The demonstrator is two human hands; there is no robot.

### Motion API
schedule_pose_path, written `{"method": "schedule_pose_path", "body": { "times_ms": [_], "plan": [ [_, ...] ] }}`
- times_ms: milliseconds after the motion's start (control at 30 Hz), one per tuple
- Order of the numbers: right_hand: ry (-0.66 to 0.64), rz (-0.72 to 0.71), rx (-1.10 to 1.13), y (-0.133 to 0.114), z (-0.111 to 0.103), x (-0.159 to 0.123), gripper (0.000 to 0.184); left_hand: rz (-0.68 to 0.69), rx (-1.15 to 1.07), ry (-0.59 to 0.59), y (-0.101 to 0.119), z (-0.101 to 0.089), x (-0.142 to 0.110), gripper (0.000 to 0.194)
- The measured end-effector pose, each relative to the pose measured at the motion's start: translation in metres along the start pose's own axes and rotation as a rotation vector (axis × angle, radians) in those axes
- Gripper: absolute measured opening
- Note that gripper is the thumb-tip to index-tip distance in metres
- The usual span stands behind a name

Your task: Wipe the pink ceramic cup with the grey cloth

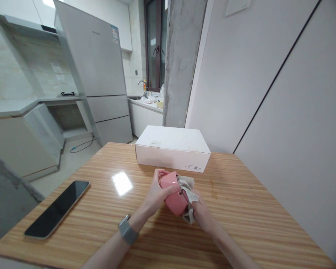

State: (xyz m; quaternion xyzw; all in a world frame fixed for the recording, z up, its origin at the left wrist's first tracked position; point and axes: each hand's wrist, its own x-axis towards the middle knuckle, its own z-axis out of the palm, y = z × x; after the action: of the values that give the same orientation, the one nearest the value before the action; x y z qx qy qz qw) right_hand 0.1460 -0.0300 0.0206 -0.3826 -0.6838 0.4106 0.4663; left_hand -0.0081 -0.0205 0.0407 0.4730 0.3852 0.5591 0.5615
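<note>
Over the wooden table (240, 224), my left hand (156, 192) grips a glossy pink cup (175, 203), thumb across its near side and fingers round the far edge. The cup is tilted, with its opening towards the right; I cannot see inside it. My right hand (199, 209) has a crumpled grey-beige cloth (187, 184) bunched in its fingers and pressed at the cup's right side. Part of the cloth hangs down below the cup. The right fingertips are mostly hidden by the cloth. A grey-banded watch (127, 229) is on my left wrist.
A closed white box (172, 157) lies just beyond the hands. A dark-screened phone (58, 209) rests at the table's left. The white wall (291, 123) borders the table's right side. Farther back are a fridge (92, 56), a concrete column (182, 67) and a kitchen counter (14, 106).
</note>
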Motion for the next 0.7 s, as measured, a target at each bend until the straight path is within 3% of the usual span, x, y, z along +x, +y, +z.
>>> {"method": "schedule_pose_path", "body": {
  "times_ms": [133,333,533,700],
  "plan": [
    [0.034,0.021,0.103,0.000,0.000,0.003,0.037,-0.100,-0.049,0.008,-0.001,0.006,-0.003,0.056],
    [0.165,0.084,0.113,0.000,0.001,0.005,0.037,-0.023,-0.005,-0.054,-0.002,0.007,-0.004,0.067],
    [-0.098,-0.111,-0.067,-0.020,-0.004,0.002,0.035,-0.061,-0.246,0.006,-0.003,0.002,0.001,0.055],
    [-0.161,-0.320,-0.286,-0.029,-0.023,-0.016,0.042,-0.095,-0.365,-0.044,0.000,0.006,-0.001,0.054]
  ]
}}
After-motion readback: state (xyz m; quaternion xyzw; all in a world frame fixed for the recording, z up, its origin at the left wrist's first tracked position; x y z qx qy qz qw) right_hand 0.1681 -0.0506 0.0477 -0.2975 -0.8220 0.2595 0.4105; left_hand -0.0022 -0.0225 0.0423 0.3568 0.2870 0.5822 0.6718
